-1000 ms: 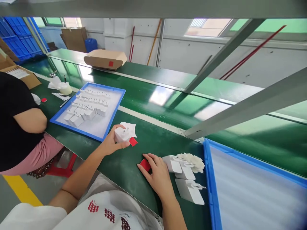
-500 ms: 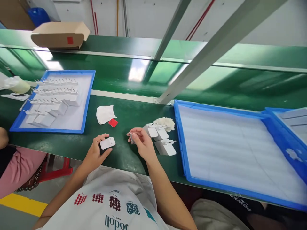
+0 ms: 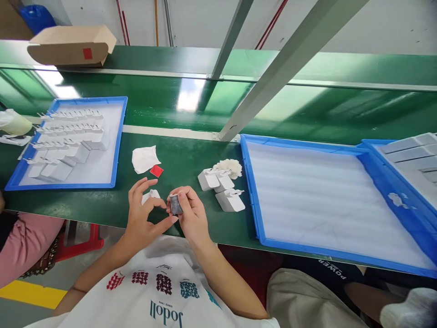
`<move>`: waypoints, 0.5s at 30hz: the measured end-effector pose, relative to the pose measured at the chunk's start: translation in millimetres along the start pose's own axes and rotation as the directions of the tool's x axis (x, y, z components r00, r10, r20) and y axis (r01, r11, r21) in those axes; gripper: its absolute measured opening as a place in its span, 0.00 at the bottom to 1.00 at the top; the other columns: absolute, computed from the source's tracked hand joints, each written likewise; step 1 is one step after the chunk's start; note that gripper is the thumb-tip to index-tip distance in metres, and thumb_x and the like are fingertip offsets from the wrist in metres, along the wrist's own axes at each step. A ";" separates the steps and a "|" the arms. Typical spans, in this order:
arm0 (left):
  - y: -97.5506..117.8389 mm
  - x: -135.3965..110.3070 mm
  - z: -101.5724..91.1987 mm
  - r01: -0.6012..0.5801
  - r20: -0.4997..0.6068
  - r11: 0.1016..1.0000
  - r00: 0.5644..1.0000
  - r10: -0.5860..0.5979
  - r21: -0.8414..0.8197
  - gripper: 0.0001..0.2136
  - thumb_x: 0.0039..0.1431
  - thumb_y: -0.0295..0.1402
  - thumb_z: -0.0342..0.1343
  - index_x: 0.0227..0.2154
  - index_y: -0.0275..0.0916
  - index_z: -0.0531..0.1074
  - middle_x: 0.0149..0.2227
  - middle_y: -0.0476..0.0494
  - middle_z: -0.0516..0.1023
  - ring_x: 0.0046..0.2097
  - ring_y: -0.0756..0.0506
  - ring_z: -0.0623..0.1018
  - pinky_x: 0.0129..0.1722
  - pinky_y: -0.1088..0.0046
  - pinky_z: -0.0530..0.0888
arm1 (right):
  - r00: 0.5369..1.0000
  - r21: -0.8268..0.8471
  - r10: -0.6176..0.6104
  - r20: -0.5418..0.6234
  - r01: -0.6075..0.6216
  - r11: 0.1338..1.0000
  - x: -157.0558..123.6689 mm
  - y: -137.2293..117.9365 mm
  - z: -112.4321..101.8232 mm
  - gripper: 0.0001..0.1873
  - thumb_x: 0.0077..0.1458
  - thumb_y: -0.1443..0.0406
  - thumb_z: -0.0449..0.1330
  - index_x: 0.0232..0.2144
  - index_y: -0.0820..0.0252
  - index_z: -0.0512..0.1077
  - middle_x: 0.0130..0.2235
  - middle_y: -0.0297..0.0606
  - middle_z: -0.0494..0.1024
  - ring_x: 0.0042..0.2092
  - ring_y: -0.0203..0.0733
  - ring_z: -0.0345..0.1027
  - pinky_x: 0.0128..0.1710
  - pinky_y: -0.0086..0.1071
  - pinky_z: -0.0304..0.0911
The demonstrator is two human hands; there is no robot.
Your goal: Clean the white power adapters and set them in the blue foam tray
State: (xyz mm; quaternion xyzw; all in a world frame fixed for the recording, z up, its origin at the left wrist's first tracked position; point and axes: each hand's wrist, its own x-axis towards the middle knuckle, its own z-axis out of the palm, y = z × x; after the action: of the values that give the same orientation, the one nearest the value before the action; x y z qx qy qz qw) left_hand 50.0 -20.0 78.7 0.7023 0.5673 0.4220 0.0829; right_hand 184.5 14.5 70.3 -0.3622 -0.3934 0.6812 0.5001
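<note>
My right hand (image 3: 193,216) is closed on a small block with a dark grey face (image 3: 176,205), held just above the table edge. My left hand (image 3: 145,216) has its fingers apart; its thumb tip and index finger come close to the block, and I cannot tell whether they touch it. Behind the left fingers lies a small white plastic piece (image 3: 150,196), partly hidden. Right of my hands stand several white box-shaped housings (image 3: 230,200) with small prongs on top. Beyond them is a cream-coloured ruffled clump (image 3: 229,168).
A blue-rimmed tray (image 3: 118,155) with rows of white housings is at left. To the right sits a large blue tray (image 3: 254,205) lined with white sheet. A white cloth (image 3: 145,159) and red square (image 3: 156,171) lie ahead. A slanted post (image 3: 273,84) rises behind; people sit on both sides.
My left hand has let go of the white piece and moved towards the right hand. My right hand has moved left and turned, so the block's grey face shows. The view has shifted slightly.
</note>
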 end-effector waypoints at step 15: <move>-21.4 -6.0 -9.4 -0.174 -0.063 0.985 0.983 0.175 0.013 0.02 0.61 0.33 0.63 0.32 0.48 0.78 0.57 0.46 0.70 0.65 0.37 0.61 0.61 0.54 0.65 | 0.963 -0.025 0.163 0.213 -0.161 0.987 -15.7 6.8 -17.4 0.29 0.58 0.39 0.56 0.38 0.56 0.76 0.31 0.35 0.75 0.29 0.37 0.71 0.31 0.34 0.71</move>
State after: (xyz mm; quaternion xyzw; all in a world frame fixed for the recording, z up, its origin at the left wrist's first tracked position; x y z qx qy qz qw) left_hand 28.0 -21.3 68.8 0.7357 0.5076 0.4478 0.0249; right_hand 201.0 1.0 58.3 -0.3192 -0.4165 0.7534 0.3961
